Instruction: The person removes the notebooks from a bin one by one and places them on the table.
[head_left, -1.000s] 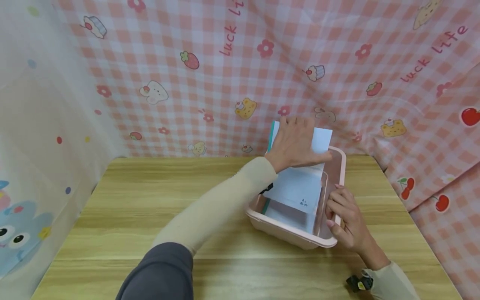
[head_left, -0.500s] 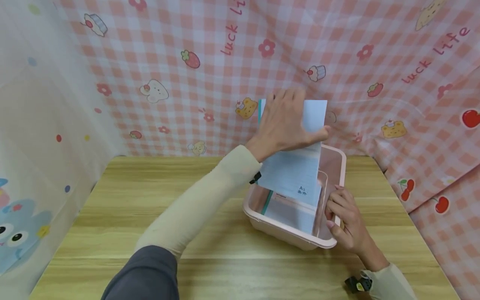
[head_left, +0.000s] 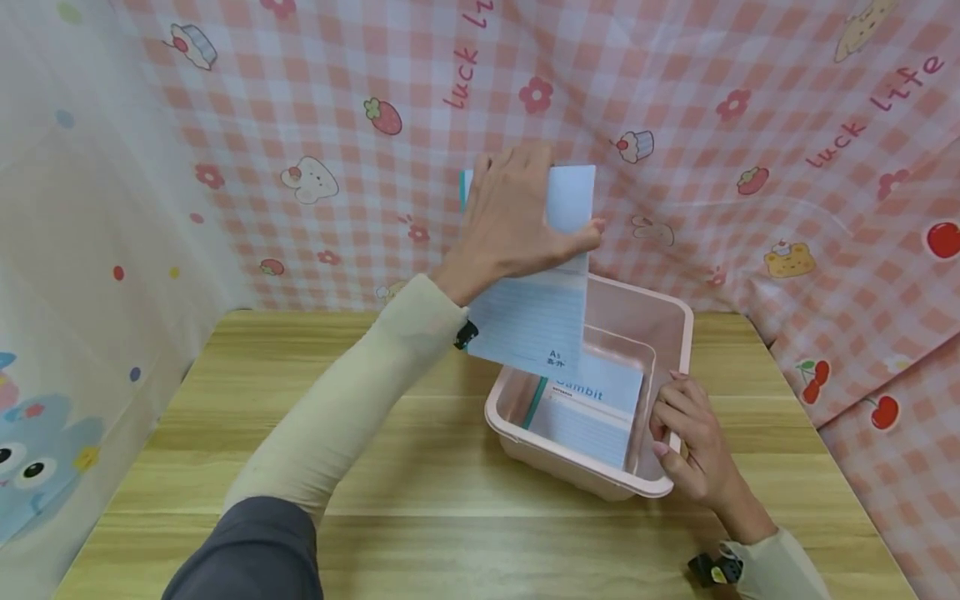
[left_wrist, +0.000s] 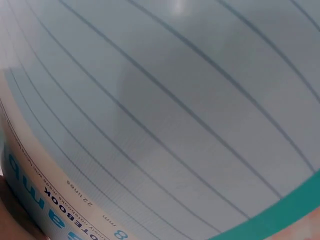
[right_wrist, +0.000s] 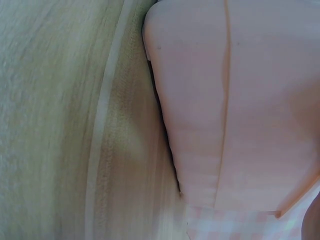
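Note:
My left hand [head_left: 513,217] grips a light blue notebook [head_left: 528,321] from above, with the thumb at its right side. The notebook hangs upright over the left back part of a pink plastic bin [head_left: 585,481]. Its ruled cover and teal spine fill the left wrist view. Inside the bin lies another blue notebook [head_left: 588,425] with a teal spine and the word "Gambit" partly covered. On the bin's right rim, my right hand [head_left: 693,437] holds on with curled fingers. The right wrist view shows the bin's outer wall [right_wrist: 200,110] close up.
The bin stands on a wood-grain table [head_left: 390,467] near its right side. Behind the table hangs a pink checked curtain [head_left: 420,150]. A pale printed curtain [head_left: 90,250] borders the left side.
My left hand has lifted the notebook up out of the bin and moved it left, uncovering more of the notebook below. The right hand has stayed on the rim.

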